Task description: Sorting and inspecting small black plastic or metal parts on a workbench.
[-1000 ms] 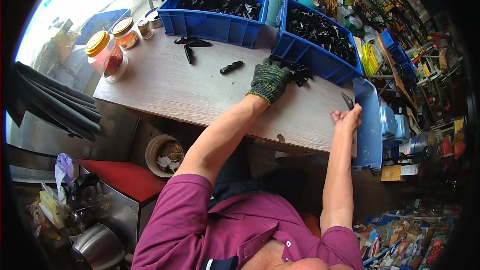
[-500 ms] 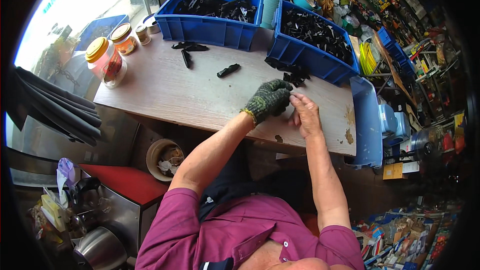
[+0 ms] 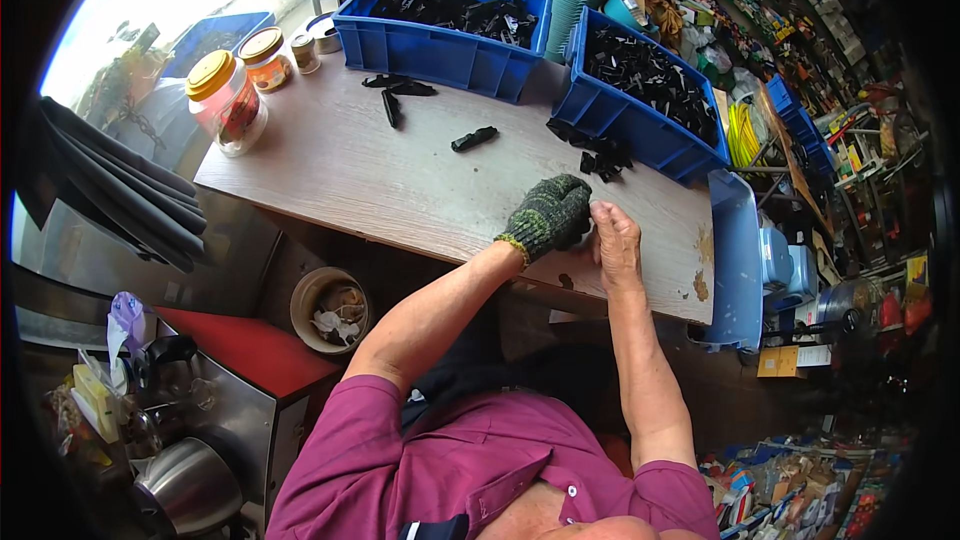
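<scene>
My left hand (image 3: 548,217) wears a dark green knitted glove and is curled closed over the front part of the table (image 3: 380,180). Right against its fingertips is my bare right hand (image 3: 617,242), its fingers also bent closed. Something dark shows beneath the glove between the two hands, but it is mostly hidden and I cannot make out its kind. Beyond my hands lies a small heap of black plastic parts (image 3: 603,162). A single long black plastic part (image 3: 474,138) rests farther left, and several more black parts (image 3: 392,103) lie near the far left bin.
Two blue bins, the left bin (image 3: 440,52) and the right bin (image 3: 640,128), hold many black parts at the table's far side. Lidded jars (image 3: 228,112) stand at the left. A light blue plastic tub (image 3: 735,260) adjoins the right end; a waste bucket (image 3: 300,305) sits below.
The whole view has shifted slightly. My hands remain together, and the fingers of my right hand have folded in closer. The parts on the table lie as before.
</scene>
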Demonstrator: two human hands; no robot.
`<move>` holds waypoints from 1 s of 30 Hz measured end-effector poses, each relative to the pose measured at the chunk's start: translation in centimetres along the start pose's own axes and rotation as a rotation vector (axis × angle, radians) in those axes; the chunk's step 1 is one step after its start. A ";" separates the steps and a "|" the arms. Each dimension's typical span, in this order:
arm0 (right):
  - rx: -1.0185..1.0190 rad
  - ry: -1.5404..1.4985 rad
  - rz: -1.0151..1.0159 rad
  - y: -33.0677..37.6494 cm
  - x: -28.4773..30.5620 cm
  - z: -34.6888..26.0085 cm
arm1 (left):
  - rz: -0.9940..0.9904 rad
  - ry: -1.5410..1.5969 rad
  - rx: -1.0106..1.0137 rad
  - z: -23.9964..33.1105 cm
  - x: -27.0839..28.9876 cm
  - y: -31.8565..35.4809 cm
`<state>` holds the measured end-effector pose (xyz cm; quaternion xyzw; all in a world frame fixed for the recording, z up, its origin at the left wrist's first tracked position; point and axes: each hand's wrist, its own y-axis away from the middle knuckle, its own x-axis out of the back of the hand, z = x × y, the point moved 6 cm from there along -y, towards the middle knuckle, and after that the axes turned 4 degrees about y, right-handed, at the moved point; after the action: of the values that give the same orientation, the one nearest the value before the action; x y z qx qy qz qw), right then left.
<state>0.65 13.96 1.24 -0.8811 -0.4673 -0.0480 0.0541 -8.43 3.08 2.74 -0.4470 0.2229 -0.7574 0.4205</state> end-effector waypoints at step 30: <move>-0.118 -0.325 0.216 2.0 -1.0 -0.5 | -0.109 0.343 0.400 1.8 4.4 3.8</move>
<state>1.71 11.97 1.52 -0.9240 -0.3689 0.0737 -0.0687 -6.27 -2.61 3.10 -0.2316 0.1121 -0.8726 0.4151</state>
